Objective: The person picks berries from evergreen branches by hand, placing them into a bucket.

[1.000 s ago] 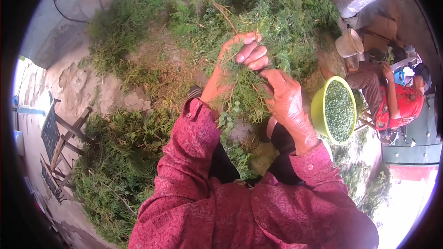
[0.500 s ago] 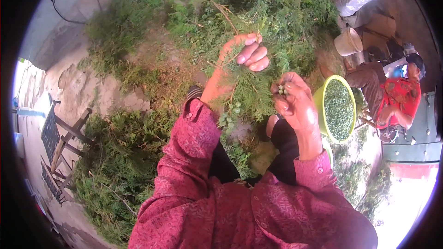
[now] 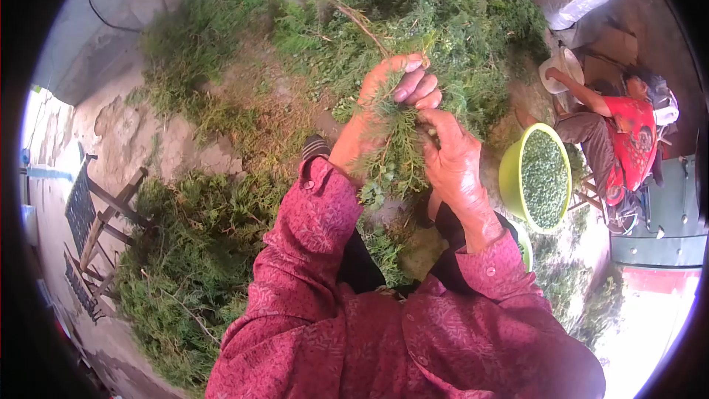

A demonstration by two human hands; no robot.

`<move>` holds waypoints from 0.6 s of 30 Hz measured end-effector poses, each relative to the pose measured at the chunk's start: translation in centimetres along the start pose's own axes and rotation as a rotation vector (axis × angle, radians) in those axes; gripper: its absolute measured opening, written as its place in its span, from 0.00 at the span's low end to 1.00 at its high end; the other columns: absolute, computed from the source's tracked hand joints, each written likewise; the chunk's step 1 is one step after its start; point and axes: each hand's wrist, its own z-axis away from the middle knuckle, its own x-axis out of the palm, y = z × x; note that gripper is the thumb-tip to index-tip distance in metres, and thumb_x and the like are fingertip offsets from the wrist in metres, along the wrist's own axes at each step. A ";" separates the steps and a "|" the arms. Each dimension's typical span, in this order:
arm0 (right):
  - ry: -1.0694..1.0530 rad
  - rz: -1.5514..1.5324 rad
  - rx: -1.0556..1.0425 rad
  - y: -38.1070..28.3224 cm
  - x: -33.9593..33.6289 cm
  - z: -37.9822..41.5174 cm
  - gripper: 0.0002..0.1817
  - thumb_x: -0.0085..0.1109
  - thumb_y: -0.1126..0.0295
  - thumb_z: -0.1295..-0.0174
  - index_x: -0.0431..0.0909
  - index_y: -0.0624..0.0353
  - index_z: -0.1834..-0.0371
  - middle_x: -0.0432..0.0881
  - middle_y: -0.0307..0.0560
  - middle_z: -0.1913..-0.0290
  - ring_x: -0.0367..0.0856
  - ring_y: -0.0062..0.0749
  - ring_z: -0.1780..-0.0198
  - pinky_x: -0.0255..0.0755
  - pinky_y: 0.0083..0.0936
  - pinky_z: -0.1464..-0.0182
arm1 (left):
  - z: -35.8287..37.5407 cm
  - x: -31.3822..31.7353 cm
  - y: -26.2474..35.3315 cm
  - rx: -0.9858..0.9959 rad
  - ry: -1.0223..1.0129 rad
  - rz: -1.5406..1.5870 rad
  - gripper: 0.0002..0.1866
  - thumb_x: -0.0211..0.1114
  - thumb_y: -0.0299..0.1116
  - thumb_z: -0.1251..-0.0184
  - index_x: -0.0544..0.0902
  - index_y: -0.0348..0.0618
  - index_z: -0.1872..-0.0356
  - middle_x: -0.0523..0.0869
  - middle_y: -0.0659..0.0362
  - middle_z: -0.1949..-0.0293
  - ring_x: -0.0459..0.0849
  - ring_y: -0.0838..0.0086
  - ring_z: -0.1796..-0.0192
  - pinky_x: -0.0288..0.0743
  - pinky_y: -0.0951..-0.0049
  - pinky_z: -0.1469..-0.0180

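My left hand (image 3: 402,85) is closed around a leafy conifer branch (image 3: 395,144), whose flat green sprays hang below the fingers, with pale green seed cones (image 3: 373,193) near the lower end. My right hand (image 3: 452,159) has come up against the branch's right side, its fingers curled and their tips partly hidden by foliage. A bit of small green cones (image 3: 431,131) shows between those fingers. To the right of my right hand stands a yellow-green bucket (image 3: 509,181) filled with many small green cones (image 3: 545,177).
Cut conifer branches (image 3: 443,22) are heaped ahead, and another heap (image 3: 185,273) lies at lower left. A wooden-framed chair (image 3: 107,214) is at far left. On the right, a person in a red top (image 3: 631,140) sits reaching to a white bucket (image 3: 565,70).
My right hand has moved left and up from beside the branch to meet it near my left hand. The seated person has leaned and stretched an arm to the white bucket.
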 end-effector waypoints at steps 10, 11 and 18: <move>-0.067 -0.003 -0.033 0.1 0.8 -0.5 0.24 0.51 0.88 0.60 0.68 0.57 0.56 0.75 0.55 0.61 0.77 0.50 0.61 0.71 0.32 0.62 | 0.6 1.0 -0.1 0.130 0.184 0.018 0.06 0.57 0.28 0.48 0.69 0.40 0.72 0.58 0.71 0.92 0.58 0.83 0.83 0.67 0.76 0.65; -0.063 0.024 -0.044 0.1 0.8 -0.5 0.23 0.51 0.87 0.60 0.68 0.58 0.56 0.75 0.55 0.61 0.76 0.51 0.60 0.71 0.32 0.62 | 0.5 0.6 0.0 0.139 0.150 0.020 0.07 0.58 0.28 0.48 0.69 0.39 0.72 0.58 0.71 0.92 0.58 0.83 0.83 0.68 0.74 0.63; -0.119 -0.703 0.561 -0.8 -0.4 -1.1 0.07 0.52 0.79 0.48 0.71 0.60 0.64 0.74 0.42 0.76 0.70 0.24 0.81 0.64 0.17 0.81 | -0.6 -1.8 0.8 0.091 -0.093 0.082 0.04 0.55 0.28 0.44 0.71 0.39 0.73 0.63 0.69 0.90 0.61 0.81 0.81 0.64 0.76 0.65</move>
